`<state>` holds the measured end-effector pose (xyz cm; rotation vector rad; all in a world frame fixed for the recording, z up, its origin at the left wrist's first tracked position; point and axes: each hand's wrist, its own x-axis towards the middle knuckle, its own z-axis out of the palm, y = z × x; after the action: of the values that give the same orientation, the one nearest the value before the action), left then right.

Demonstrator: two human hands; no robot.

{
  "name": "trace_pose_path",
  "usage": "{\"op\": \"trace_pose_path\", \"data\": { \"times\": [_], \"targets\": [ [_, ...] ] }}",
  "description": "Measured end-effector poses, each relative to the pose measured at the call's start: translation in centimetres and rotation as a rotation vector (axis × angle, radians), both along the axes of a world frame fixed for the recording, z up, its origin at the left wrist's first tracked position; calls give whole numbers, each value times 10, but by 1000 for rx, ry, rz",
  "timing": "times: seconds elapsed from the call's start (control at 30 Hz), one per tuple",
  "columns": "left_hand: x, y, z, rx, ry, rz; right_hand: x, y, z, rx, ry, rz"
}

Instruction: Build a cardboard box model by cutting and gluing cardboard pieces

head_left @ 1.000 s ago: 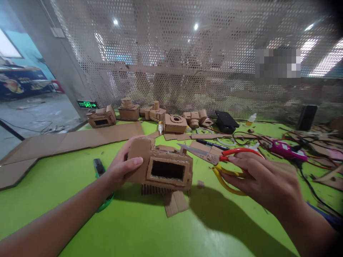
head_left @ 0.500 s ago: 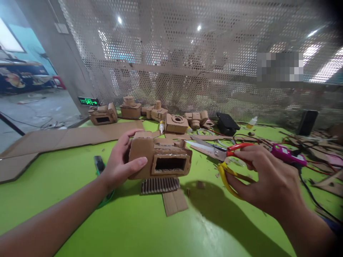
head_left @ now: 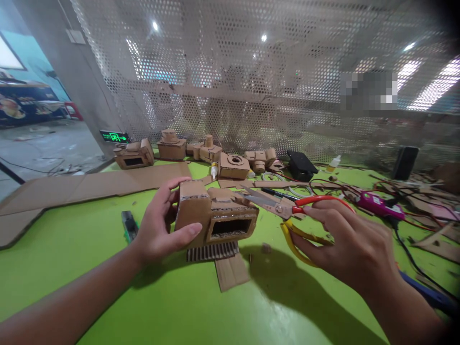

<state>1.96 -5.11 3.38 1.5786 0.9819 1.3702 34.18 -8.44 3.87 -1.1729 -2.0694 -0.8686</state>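
Observation:
My left hand [head_left: 167,223] grips the left end of a cardboard model camera [head_left: 196,208], thumb on the face nearest me and fingers round the far side. A rectangular framed opening shows on that face. In my right hand [head_left: 345,239] are scissors [head_left: 283,209] with one red and one yellow handle loop. Their blades lie slightly apart, tips at the model's upper right edge; whether they touch it I cannot tell. Below the model are a strip of corrugated cardboard [head_left: 212,252] and a flat cardboard piece [head_left: 232,273] on the green table.
Several cardboard models, among them a boxy one [head_left: 234,166], line the back by a perforated metal screen. A cutter [head_left: 129,224] and a long cardboard sheet [head_left: 89,178] lie left. A purple power strip [head_left: 381,206], cables and scraps crowd the right.
The scissors have shifted left and slightly down, closer to the model's top, and their blades have opened a little wider. The model has tilted, showing more of its top.

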Motion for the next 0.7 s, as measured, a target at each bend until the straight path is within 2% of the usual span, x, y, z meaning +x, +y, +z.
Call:
{"op": "trace_pose_path", "data": {
  "times": [0.1,0.23,0.4,0.5,0.7],
  "targets": [
    [-1,2,-5,62,9,37,1,0,-1,14,11,23],
    [-4,7,-12,135,88,6,2,1,1,37,-10,11],
    [-1,3,-12,140,104,64,4,3,4,145,-115,26],
    [1,1,-11,150,107,71,6,2,3,143,-135,26],
    [-3,6,-15,264,165,126,6,0,3,157,-23,25]
  ]
}}
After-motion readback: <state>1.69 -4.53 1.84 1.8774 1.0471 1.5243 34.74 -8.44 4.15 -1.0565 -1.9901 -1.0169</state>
